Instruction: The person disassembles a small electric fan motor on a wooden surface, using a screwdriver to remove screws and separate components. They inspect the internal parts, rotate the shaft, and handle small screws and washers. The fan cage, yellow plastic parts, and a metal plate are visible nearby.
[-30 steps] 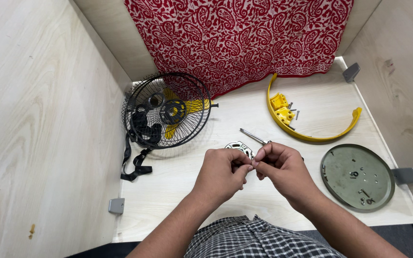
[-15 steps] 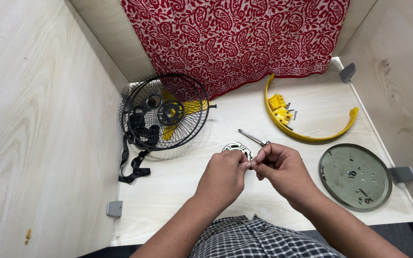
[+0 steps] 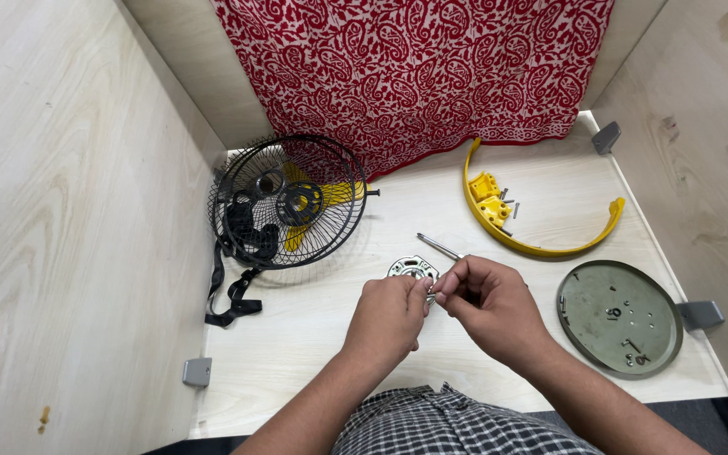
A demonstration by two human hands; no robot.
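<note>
Clearly mid-job: both hands, left hand [image 3: 387, 318] and right hand [image 3: 489, 304], pinch a small metal part [image 3: 431, 294] above the bench [image 3: 313, 354], fingers pressed together; fan [image 3: 284, 202], yellow bracket [image 3: 532, 219], round plate [image 3: 621, 316] lie apart.

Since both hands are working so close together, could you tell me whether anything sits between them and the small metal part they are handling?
Nothing visible does. The left hand and right hand meet fingertip to fingertip on the small metal part, just in front of the round metal plate lying on the table.
</note>
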